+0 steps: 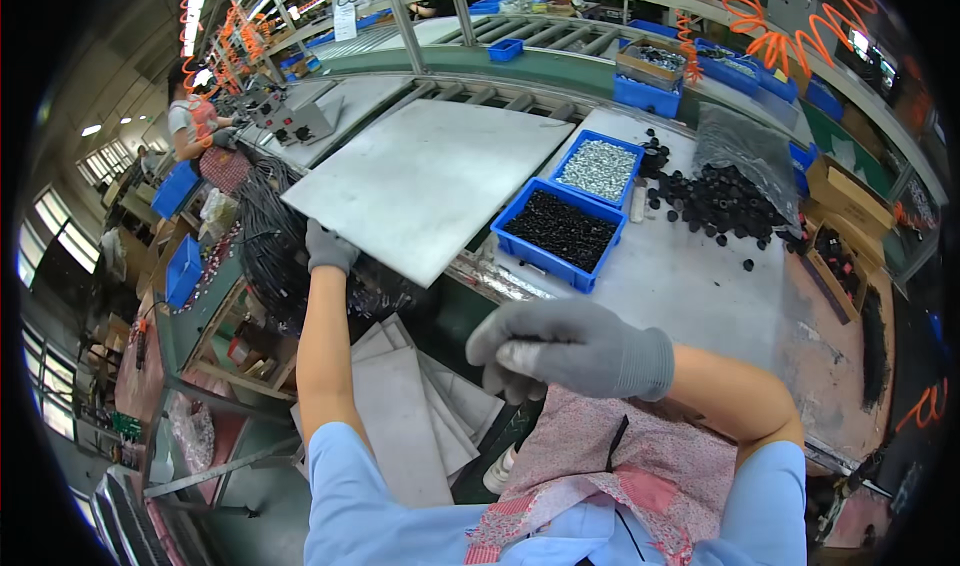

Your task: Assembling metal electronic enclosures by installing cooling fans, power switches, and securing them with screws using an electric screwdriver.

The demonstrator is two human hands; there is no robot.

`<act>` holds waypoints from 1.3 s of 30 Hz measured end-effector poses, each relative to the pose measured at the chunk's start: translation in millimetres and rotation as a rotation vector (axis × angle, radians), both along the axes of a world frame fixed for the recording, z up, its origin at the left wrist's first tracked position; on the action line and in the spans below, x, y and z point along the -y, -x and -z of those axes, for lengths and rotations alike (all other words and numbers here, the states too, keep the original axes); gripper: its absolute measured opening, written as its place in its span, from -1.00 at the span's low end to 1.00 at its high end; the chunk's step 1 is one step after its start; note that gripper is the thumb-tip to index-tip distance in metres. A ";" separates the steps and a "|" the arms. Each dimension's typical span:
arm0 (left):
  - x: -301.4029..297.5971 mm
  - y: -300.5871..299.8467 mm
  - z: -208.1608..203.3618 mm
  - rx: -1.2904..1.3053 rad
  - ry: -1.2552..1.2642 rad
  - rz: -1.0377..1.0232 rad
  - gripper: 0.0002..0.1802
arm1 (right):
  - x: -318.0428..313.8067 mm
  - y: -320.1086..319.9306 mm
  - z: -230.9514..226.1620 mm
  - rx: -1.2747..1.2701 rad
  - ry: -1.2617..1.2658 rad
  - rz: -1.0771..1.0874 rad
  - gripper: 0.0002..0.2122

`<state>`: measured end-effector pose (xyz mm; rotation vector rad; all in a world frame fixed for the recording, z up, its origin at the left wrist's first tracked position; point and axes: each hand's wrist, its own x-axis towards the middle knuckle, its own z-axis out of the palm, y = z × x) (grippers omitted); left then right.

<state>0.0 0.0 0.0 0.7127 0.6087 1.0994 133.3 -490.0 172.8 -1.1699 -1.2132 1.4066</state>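
Note:
My left hand [331, 247], in a grey glove, grips the near-left edge of a large white board [430, 181]. Its fingertips are partly hidden by that edge. The board lies tilted over the roller conveyor, one corner jutting toward me. My right hand [575, 348], also gloved in grey, hovers in front of my body with fingers loosely bent and apart; nothing shows in it. Beyond this hand stand a blue bin of small black parts [558, 228] and a blue bin of silvery metal parts [599, 169].
Black round caps [715, 198] spill beside a clear plastic bag [745, 146] on the right. Below on the left lie several flat grey panels [395, 416] and a bundle of black cables [268, 236]. A co-worker [200, 131] stands at the far left. Orange coiled hoses [770, 26] hang overhead.

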 end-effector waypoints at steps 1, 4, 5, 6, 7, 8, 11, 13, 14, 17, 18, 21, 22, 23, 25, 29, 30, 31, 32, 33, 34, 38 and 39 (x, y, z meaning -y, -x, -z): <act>14.5 -1.6 -6.5 0.044 0.066 -0.023 -0.29 | 2.1 -3.5 11.1 0.063 0.001 0.033 -0.77; 57.8 -9.6 0.6 0.053 -0.034 -0.047 -0.39 | 14.9 -23.4 55.3 0.133 0.114 0.158 -0.79; 47.3 -10.9 10.1 -0.106 -0.151 0.035 -0.39 | 17.3 -29.8 71.8 0.128 0.143 0.200 -0.79; 59.3 -23.2 13.3 -0.287 -0.264 0.055 -0.40 | 21.4 -37.0 94.5 0.131 0.134 0.270 -0.79; 84.6 -41.9 19.3 -0.463 -0.372 0.081 -0.40 | 28.6 -45.4 117.2 0.137 0.132 0.344 -0.79; 107.3 -53.1 26.2 -0.801 -0.660 0.061 -0.40 | 37.3 -54.6 130.1 0.146 0.132 0.412 -0.79; 139.9 -69.8 76.2 -1.637 -1.458 -0.161 -0.38 | 66.1 -74.0 149.6 0.172 0.286 0.575 -0.79; 129.1 -88.0 89.6 -1.571 -1.398 -0.237 -0.40 | 99.8 -86.7 158.8 0.214 0.326 0.747 -0.80; 124.2 -92.8 87.6 -1.617 -1.408 -0.195 -0.42 | 113.4 -88.5 161.9 0.237 0.355 0.839 -0.81; 113.1 -126.9 73.8 -1.634 -1.518 -0.058 -0.47 | 159.9 -78.8 171.1 0.026 0.323 1.212 -0.82; 81.3 -124.5 84.1 -1.416 -1.570 -0.009 -0.52 | 170.0 -76.9 179.4 0.002 0.291 1.250 -0.83; 73.0 -140.0 74.9 -1.264 -1.470 0.170 -0.46 | 191.2 -52.0 201.9 -0.025 0.156 1.428 -0.83; 79.7 -148.8 67.6 -1.323 -1.386 0.263 -0.38 | 199.4 -42.8 208.4 0.041 0.118 1.460 -0.84; 28.7 -146.5 88.5 -1.481 -1.528 0.306 -0.31 | 201.2 -36.5 205.1 0.106 0.167 1.453 -0.85; 9.9 -158.3 94.6 -1.681 -1.551 0.311 -0.27 | 209.3 -18.4 203.0 0.425 0.249 1.495 -0.84; -12.0 -183.7 91.4 -1.807 -1.497 0.319 -0.26 | 233.3 16.5 218.9 0.381 0.395 1.670 -0.82; -56.9 -180.5 101.1 -1.669 -1.608 0.348 -0.29 | 237.3 23.6 220.8 0.308 0.398 1.708 -0.82; -104.3 -177.4 113.7 -1.603 -1.706 0.351 -0.32 | 242.1 30.6 223.6 0.238 0.408 1.744 -0.81; -132.9 -174.4 121.0 -1.543 -2.237 0.196 -0.35 | 247.4 37.7 227.9 0.171 0.418 1.775 -0.81; -123.3 -187.5 127.8 -1.570 -2.176 0.314 -0.38 | 249.5 44.5 232.3 0.114 0.450 1.819 -0.80; -111.0 -184.8 132.9 -1.599 -2.113 0.430 -0.36 | 251.3 49.6 235.2 0.136 0.476 1.843 -0.80; -135.6 -175.0 129.3 -1.554 -3.196 -0.616 -0.37 | 261.2 60.8 236.8 0.181 0.528 1.841 -0.78; -130.1 -179.2 132.3 -1.536 -3.200 -0.594 -0.37 | 266.0 61.9 235.7 0.197 0.550 1.830 -0.78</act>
